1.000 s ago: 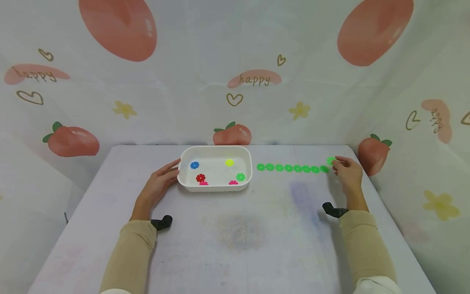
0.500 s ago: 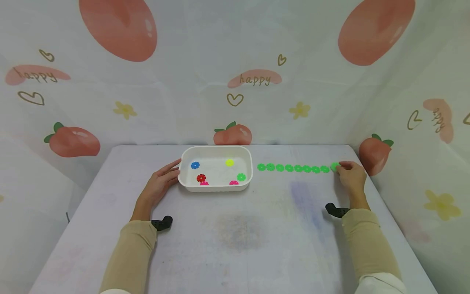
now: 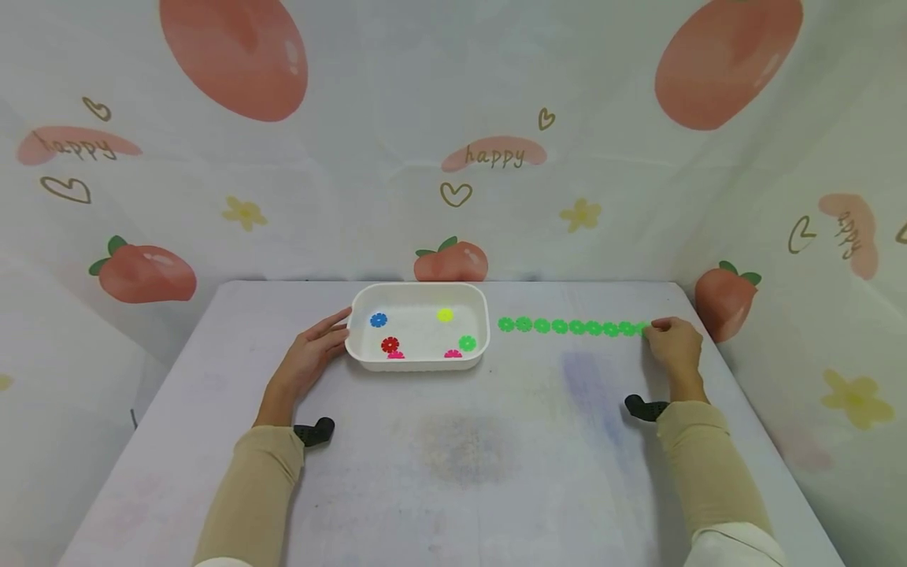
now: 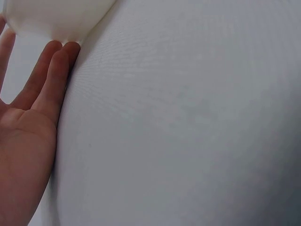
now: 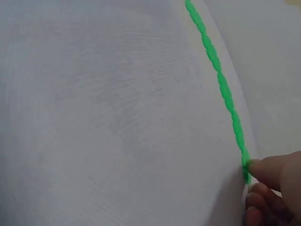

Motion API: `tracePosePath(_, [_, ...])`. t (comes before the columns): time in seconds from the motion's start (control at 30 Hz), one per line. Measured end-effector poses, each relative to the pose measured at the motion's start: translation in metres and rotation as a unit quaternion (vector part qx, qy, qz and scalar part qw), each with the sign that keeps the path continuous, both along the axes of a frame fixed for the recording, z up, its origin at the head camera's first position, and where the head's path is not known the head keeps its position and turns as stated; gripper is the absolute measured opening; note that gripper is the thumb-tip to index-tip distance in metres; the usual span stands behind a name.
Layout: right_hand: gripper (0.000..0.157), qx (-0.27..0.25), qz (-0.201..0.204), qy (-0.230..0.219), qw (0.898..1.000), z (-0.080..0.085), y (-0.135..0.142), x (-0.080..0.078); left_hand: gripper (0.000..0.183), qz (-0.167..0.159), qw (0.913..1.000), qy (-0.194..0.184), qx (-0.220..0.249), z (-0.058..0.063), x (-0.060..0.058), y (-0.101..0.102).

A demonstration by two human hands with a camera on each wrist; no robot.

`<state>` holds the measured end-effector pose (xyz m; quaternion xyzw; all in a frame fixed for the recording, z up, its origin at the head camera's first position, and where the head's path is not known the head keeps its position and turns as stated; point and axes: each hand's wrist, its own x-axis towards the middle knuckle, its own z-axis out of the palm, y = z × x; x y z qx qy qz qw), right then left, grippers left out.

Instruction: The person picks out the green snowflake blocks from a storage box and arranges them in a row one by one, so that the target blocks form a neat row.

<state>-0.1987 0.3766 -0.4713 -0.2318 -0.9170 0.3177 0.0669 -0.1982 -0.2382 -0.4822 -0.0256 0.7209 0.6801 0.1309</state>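
Flat green snowflake discs [image 3: 560,326] with notched edges lie in a long row on the table, right of the white tray. My right hand [image 3: 676,346] is at the row's right end, pinching the last green disc [image 3: 643,328]. In the right wrist view the thumb [image 5: 270,169] presses on that disc [image 5: 246,165], and the other fingers are curled below. My left hand [image 3: 303,364] rests beside the white tray [image 3: 418,365], its extended fingertips touching the tray's left end. The left wrist view shows the fingers [image 4: 56,70] against the tray wall [image 4: 51,19].
Inside the tray lie a blue disc [image 3: 379,320], a yellow disc [image 3: 445,315], a red disc [image 3: 390,345], a green disc [image 3: 468,343] and two pink ones, partly hidden by the near wall. A printed cloth wall [image 3: 340,205] stands behind the table [image 3: 453,512].
My right hand first moved right and down, bringing its green disc level with the row, then slightly left against the row's end. The left hand and tray have stayed put.
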Motion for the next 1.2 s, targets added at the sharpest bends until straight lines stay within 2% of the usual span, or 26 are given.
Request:
tracePosePath(0.17, [0.048,0.043,0.029,-0.016,0.999,0.006,-0.003,-0.001,0.058,-0.005,1.0,-0.003,-0.004,0.0,0.002,0.001])
tracePosePath(0.43, [0.069,0.095,0.081,-0.039,0.991,0.032,-0.02,-0.007,0.058,-0.003,0.9999,-0.009,-0.007,0.0,0.002,0.0])
tracePosePath(0.6, [0.082,0.127,0.116,-0.06,0.983,0.044,-0.034,-0.011,0.058,-0.004,0.9999,-0.011,-0.011,0.001,0.003,0.001])
tracePosePath(0.9, [0.088,0.163,0.181,-0.054,0.968,0.055,-0.06,-0.013,0.059,-0.005,1.0,0.0,0.0,0.0,0.002,0.0])
tracePosePath(1.2, [0.097,0.197,0.213,-0.07,0.954,0.065,-0.084,-0.015,0.058,0.002,1.0,0.002,0.005,-0.002,0.0,-0.002])
